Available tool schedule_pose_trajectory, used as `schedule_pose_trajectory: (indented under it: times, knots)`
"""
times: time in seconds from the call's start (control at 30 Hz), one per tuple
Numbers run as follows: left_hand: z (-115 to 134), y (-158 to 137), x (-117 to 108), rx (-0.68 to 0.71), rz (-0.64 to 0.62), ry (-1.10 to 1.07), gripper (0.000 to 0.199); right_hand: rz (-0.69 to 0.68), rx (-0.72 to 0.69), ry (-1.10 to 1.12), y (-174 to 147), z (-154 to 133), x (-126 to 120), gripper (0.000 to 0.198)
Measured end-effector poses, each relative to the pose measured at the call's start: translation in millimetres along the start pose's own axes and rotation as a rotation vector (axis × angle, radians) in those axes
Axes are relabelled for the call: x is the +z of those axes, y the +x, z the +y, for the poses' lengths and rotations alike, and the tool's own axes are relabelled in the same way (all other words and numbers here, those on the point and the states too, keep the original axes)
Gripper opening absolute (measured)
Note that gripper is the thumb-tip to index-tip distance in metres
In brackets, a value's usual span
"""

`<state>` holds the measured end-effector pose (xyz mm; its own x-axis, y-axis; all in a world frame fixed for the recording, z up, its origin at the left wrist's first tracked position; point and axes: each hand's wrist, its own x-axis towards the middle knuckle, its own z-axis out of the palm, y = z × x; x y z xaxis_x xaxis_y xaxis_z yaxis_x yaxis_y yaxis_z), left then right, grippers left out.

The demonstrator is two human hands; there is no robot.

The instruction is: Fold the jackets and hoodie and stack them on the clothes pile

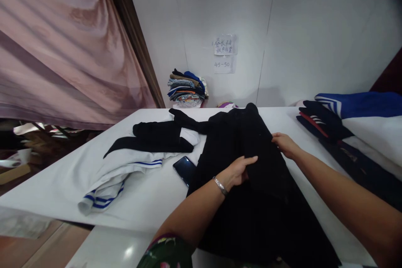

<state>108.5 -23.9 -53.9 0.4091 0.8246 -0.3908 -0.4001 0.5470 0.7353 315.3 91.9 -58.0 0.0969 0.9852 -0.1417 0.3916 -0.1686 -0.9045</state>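
A long black garment (226, 146), seemingly a coat or jacket, is spread over the white table (150, 201) in front of me, its near end reaching the bottom of the view. My left hand (237, 170), with a silver bracelet at the wrist, grips a layer of its cloth near the middle; the fingertips are hidden in the fabric and the thumb points right. At the garment's right edge, my right hand (284, 144) pinches the folded-in black panel. One black sleeve stretches out to the upper left.
Left of the garment lie a dark phone (184, 170), a white garment with blue stripes (109, 176) and black cloth (157, 136). Folded clothes (186, 88) are stacked at the back; more clothes (370, 125) are piled right. A pink curtain (63, 42) hangs left.
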Motion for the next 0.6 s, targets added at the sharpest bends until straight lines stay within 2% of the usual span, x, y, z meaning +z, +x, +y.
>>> schedule_pose_trajectory:
  times: [0.1,0.17,0.27,0.33,0.4,0.47,0.6]
  knots:
    - [-10,7,-1,-0.067,0.099,0.140,0.020,0.010,-0.043,-0.160,5,6,-2,0.047]
    - [-15,11,-1,-0.063,0.137,0.208,0.018,0.017,-0.154,-0.273,6,4,-3,0.063]
    - [-19,12,2,-0.025,0.130,0.242,0.016,0.072,-0.490,-0.573,7,-9,3,0.074]
    - [-19,12,4,-0.014,0.129,0.248,0.015,0.115,-0.726,-0.742,6,-22,14,0.071]
    - [-20,11,5,-0.012,0.128,0.246,0.014,0.122,-0.862,-0.793,7,-38,28,0.066]
    - [-21,11,6,-0.008,0.128,0.239,0.013,0.103,-0.912,-0.821,10,-54,42,0.064]
    - [-23,11,6,-0.004,0.145,0.235,0.017,0.096,-0.859,-0.891,35,-73,61,0.066]
